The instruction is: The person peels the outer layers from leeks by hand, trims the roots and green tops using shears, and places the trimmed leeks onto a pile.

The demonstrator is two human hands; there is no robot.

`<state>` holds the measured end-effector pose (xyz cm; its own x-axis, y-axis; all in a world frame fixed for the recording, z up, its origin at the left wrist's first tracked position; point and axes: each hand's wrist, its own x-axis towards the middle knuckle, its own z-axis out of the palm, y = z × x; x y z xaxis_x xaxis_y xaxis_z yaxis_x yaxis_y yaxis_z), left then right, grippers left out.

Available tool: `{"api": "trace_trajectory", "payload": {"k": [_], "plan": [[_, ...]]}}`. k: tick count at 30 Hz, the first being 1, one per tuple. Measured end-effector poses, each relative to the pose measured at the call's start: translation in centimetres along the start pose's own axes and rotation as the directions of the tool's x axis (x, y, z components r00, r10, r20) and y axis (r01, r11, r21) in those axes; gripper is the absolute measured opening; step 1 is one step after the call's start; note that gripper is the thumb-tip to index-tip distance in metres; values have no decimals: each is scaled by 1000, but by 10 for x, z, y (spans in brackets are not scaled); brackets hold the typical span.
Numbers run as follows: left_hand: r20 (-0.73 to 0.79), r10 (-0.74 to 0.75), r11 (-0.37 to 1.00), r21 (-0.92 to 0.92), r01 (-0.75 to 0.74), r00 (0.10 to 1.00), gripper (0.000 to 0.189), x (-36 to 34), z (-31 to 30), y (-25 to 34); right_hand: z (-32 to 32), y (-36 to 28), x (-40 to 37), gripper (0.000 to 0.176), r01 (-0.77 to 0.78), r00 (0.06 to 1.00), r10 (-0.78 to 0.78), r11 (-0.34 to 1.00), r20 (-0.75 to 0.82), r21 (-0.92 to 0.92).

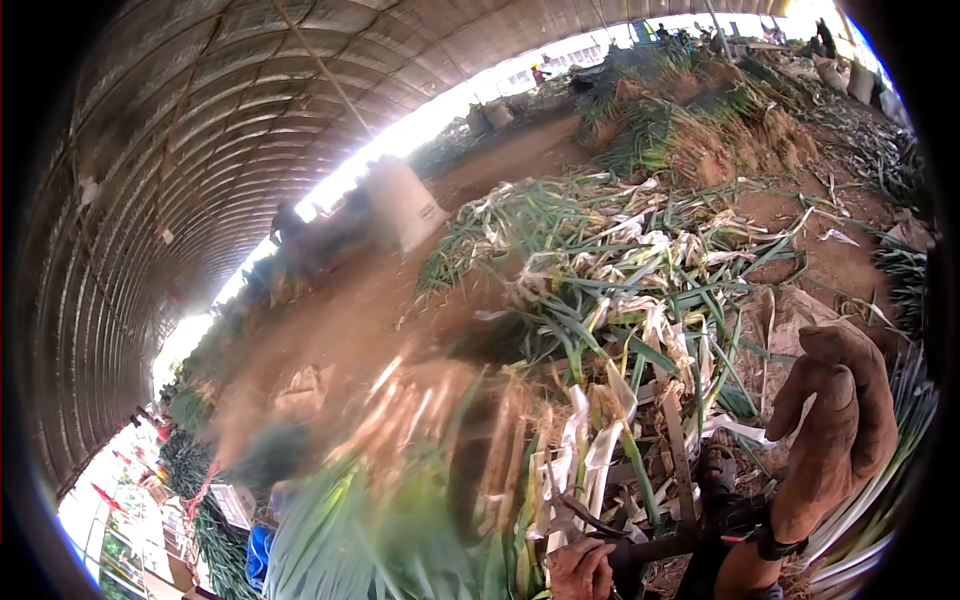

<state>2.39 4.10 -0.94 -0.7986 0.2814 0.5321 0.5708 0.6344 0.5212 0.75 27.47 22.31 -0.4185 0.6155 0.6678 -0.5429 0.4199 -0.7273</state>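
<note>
Head view: the leek pile (620,290) lies on the dirt floor. At its near right edge the right hand (835,430) is raised, its fingers loosely curled and holding nothing. The left hand (580,570), just below the pile, is a closed fist; what it grips cannot be made out. A blurred bunch of leeks (400,470) sits at the pile's near left. This looks like a pause between grabs while sorting. A next grab would call for the free hand to close on stalks at the pile's near edge.
</note>
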Motion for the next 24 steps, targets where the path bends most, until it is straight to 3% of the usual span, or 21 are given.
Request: {"api": "trace_trajectory", "payload": {"k": [7,14,18,21,24], "plan": [[-3,11,999,-36,-11,1000,19,4,-2,2,-3,9,-3,41,124,989,-124,992,-85,-9],[-6,19,1000,-18,-19,1000,18,3,-1,3,5,4,-3,43,152,982,-155,988,-111,-33],[-9,19,999,-31,-19,1000,19,3,-1,3,7,-3,-1,46,200,979,-199,979,30,-44],[-4,35,999,-21,-35,999,19,2,0,-1,9,-13,-10,51,87,992,-89,996,94,19],[5,42,999,-23,-42,999,22,-1,4,-8,7,-28,-24,51,-168,981,150,974,125,149]]}}
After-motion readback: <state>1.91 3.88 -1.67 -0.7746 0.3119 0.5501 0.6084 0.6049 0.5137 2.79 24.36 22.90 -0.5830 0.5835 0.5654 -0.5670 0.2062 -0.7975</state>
